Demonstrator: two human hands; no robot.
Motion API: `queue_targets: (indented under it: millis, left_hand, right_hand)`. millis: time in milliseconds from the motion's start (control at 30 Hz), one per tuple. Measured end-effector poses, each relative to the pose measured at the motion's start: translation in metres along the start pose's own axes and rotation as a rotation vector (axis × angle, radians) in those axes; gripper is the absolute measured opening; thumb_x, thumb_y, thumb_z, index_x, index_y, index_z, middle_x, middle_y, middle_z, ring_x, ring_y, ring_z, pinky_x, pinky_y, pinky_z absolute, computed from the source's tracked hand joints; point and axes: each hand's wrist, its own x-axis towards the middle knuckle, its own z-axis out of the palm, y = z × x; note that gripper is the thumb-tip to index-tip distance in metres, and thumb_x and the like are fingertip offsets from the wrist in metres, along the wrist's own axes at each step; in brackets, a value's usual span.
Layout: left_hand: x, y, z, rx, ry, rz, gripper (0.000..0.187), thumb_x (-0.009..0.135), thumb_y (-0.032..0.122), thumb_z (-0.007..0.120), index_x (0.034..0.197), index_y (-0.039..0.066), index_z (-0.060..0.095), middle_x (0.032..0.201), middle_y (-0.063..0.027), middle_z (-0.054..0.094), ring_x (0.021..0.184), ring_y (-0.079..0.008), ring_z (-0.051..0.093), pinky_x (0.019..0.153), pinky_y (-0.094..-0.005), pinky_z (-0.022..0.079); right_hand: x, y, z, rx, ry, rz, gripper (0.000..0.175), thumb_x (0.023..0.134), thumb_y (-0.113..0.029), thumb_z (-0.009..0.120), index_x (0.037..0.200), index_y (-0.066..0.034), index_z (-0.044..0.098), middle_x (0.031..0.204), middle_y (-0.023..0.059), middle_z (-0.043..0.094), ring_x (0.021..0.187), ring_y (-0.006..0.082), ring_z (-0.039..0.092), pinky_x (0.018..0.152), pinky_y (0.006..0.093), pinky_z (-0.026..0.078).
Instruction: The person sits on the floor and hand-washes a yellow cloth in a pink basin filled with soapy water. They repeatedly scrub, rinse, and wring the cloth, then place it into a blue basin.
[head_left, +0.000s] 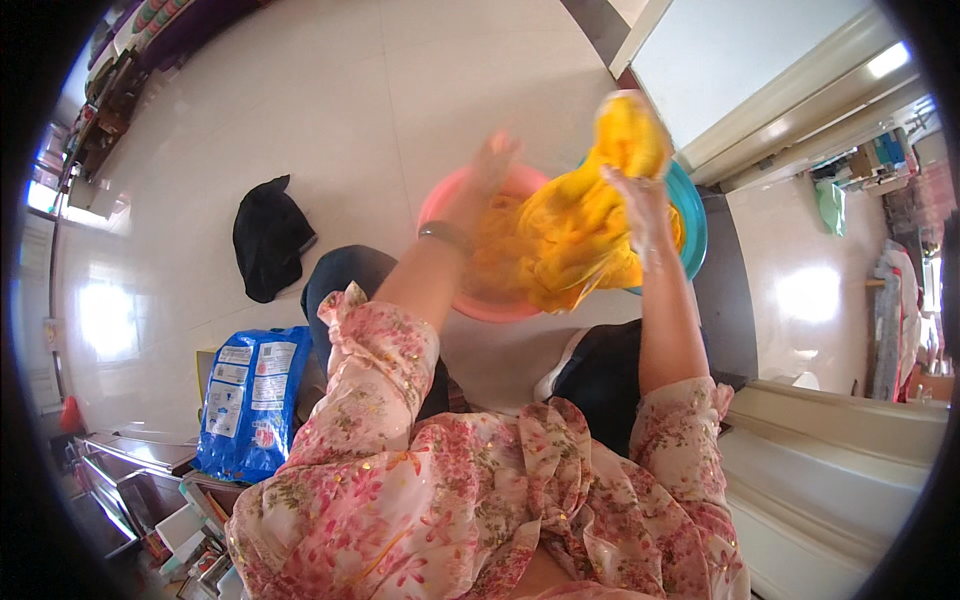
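A wet-looking yellow cloth (581, 217) stretches from the pink plastic basin (442, 196) across to the teal plastic basin (697, 225), both on the tiled floor. My right hand (637, 199) grips the cloth over the teal basin, where its upper end is lifted and blurred by motion. My left hand (495, 161), also blurred, is raised over the far side of the pink basin with its fingers apart and nothing in it. A dark band circles the left wrist. Part of the cloth lies inside the pink basin; the inside of the teal one is mostly hidden.
A black cloth (271, 240) lies on the floor at the left. Below it stands a blue plastic packet (255, 405) bearing writing, beside my left leg. A white door (750, 67) and its frame rise behind the teal basin. Shelves with assorted items line the lower left.
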Motion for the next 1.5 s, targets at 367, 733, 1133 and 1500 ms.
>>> queue_targets:
  millis: [367,733,1133,1500]
  left_hand:
    - [0.025,-0.238,-0.094,2.121,0.214,-0.182,0.084,0.088,0.034,0.06,0.153,0.011,0.011,0.158,-0.0112,0.015,0.143,-0.0286,0.025,0.11,-0.0609,0.021]
    - [0.059,-0.225,-0.072,1.371,0.148,-0.398,0.062,0.089,0.012,0.059,0.145,0.014,0.031,0.146,-0.0116,0.036,0.132,-0.0276,0.039,0.103,-0.0491,0.039]
    - [0.008,-0.175,0.012,-0.524,0.02,-0.085,0.038,0.09,0.008,0.065,0.126,0.007,0.052,0.123,-0.0069,0.058,0.111,-0.0207,0.058,0.096,-0.0378,0.05]
    - [0.033,-0.221,0.02,-0.734,-0.108,-0.012,0.049,0.087,0.001,0.066,0.132,0.009,0.049,0.131,-0.0054,0.054,0.12,-0.022,0.054,0.105,-0.0378,0.044]
  right_hand:
    - [-0.021,-0.05,-0.105,0.515,0.174,-0.149,0.048,0.092,-0.018,0.055,0.134,-0.0002,0.043,0.127,0.0158,0.054,0.118,0.0305,0.055,0.101,0.0443,0.045]
    - [-0.012,-0.041,-0.098,0.301,0.246,-0.164,0.045,0.096,-0.021,0.052,0.136,-0.003,0.041,0.129,0.0135,0.052,0.122,0.0301,0.052,0.104,0.0476,0.041]
    - [-0.01,-0.039,-0.08,0.51,0.153,-0.056,0.047,0.092,-0.015,0.057,0.134,-0.0003,0.042,0.126,0.0116,0.054,0.119,0.0265,0.054,0.102,0.0443,0.044]
    - [-0.009,-0.023,-0.063,0.204,-0.024,-0.287,0.044,0.095,-0.017,0.056,0.132,0.0025,0.044,0.127,0.0146,0.052,0.116,0.0271,0.056,0.099,0.0399,0.048]
